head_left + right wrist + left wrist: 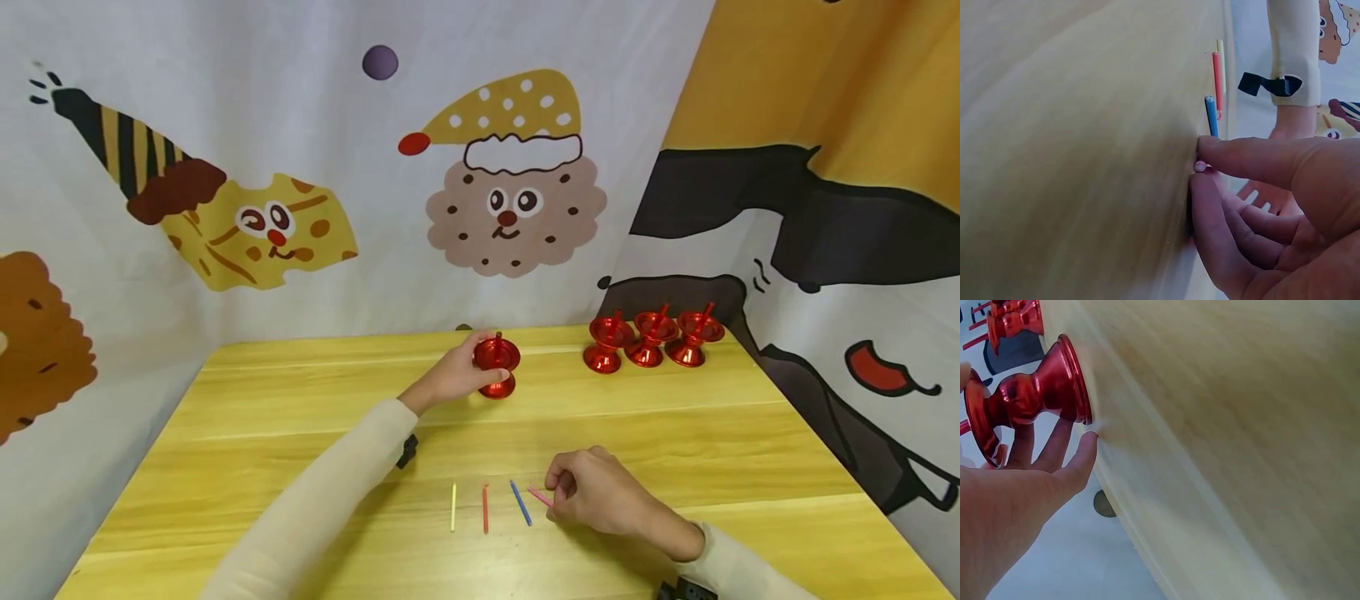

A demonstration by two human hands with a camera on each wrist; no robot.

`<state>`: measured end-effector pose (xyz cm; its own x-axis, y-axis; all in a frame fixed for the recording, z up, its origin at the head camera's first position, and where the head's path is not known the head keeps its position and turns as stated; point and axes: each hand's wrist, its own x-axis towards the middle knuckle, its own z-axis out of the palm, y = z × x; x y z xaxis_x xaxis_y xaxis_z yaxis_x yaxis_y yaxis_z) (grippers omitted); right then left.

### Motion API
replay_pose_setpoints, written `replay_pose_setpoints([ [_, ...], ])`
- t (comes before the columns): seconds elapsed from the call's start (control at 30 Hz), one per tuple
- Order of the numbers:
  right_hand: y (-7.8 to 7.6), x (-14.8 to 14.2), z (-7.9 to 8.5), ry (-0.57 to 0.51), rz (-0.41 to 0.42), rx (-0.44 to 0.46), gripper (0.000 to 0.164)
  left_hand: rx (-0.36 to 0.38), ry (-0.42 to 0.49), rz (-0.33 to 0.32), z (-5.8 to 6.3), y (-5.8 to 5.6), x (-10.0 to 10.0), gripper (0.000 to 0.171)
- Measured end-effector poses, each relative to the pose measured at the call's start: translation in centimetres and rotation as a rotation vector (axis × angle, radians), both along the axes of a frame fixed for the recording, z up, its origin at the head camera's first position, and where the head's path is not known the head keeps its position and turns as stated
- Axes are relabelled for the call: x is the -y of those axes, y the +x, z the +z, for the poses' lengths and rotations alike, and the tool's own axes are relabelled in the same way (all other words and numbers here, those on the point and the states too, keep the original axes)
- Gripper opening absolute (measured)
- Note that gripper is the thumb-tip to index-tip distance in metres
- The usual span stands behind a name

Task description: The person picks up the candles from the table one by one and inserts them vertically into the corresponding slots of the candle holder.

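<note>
My left hand grips a shiny red candle holder near the table's back edge. In the left wrist view the fingers lie along the stem and base of the holder, which stands upright. My right hand, low over the table, pinches a thin pink candle between thumb and forefinger. Its round end shows between those two fingertips in the right wrist view. Left of it lie a blue candle, a red candle and a yellow candle, spaced apart in a row.
Three more red candle holders stand close together at the back right: one on the left, one in the middle, one on the right. A cartoon-printed cloth hangs behind the wooden table and at its sides.
</note>
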<state>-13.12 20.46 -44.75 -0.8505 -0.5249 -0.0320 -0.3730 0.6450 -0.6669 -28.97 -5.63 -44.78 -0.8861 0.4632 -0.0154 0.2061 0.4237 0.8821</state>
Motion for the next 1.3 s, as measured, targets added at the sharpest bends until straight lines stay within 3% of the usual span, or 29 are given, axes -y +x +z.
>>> replay_pose_setpoints([
  [0.33, 0.0, 0.2, 0.2, 0.021, 0.013, -0.068, 0.023, 0.026, 0.02, 0.007, 0.1, 1.4, 2.3, 0.078],
  [0.53, -0.7, 0.0, -0.1, -0.025, 0.022, -0.037, 0.021, 0.109, 0.072, -0.01, 0.4, 2.4, 3.2, 0.08],
  [0.73, -2.0, -0.1, -0.2, -0.104, 0.024, 0.011, 0.019, 0.142, 0.121, -0.01, 0.3, 3.1, 3.6, 0.079],
  [0.9, -3.5, 0.4, 1.1, -0.16, -0.024, 0.013, 0.018, 0.155, 0.126, 0.006, 0.4, 3.5, 3.7, 0.079],
  [1.13, -5.9, 1.7, 3.5, -0.262, -0.106, -0.087, 0.018, 0.162, 0.153, 0.014, 0.2, 3.6, 3.7, 0.079],
  [1.3, -7.5, 3.2, 4.5, -0.336, -0.147, -0.071, 0.016, 0.181, 0.157, 0.036, 0.3, 3.7, 3.7, 0.081],
])
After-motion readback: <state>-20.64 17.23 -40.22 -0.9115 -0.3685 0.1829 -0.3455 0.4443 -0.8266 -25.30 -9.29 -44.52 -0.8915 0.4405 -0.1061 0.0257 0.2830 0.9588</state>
